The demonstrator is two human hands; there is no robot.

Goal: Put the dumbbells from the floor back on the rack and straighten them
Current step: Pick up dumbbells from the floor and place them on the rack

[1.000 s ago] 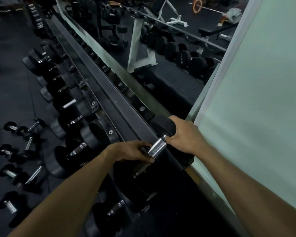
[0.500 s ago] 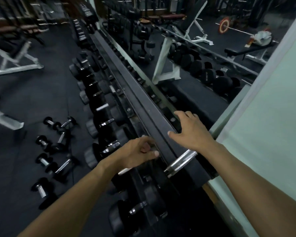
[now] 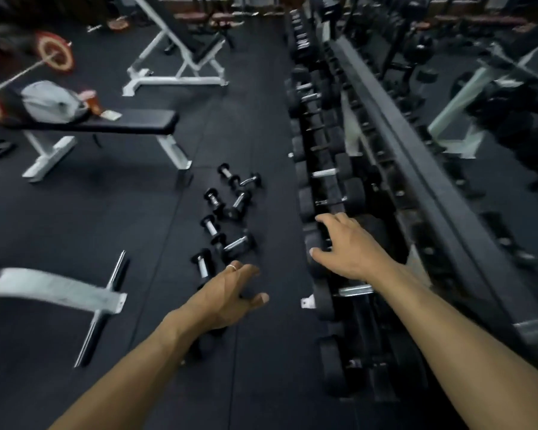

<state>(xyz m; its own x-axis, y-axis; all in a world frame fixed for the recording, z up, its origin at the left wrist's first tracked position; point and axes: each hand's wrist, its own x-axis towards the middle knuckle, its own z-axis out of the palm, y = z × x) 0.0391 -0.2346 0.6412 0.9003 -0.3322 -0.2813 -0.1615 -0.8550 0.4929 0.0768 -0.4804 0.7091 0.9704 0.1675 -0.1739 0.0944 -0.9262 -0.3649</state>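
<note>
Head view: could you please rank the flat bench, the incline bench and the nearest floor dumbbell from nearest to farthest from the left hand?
From the left hand:
1. Nearest floor dumbbell, just beyond the fingers.
2. Flat bench, farther off, to the left.
3. Incline bench, farthest, at the top.

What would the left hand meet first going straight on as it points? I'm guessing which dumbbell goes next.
Likely the nearest floor dumbbell, just beyond the open left hand; depth is unclear.

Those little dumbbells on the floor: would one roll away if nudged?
Probably. The small dumbbells seem to have round heads, so one likely rolls on the flat floor mat. Steel handles suggest they're heavy for their size, and rigid.
</note>
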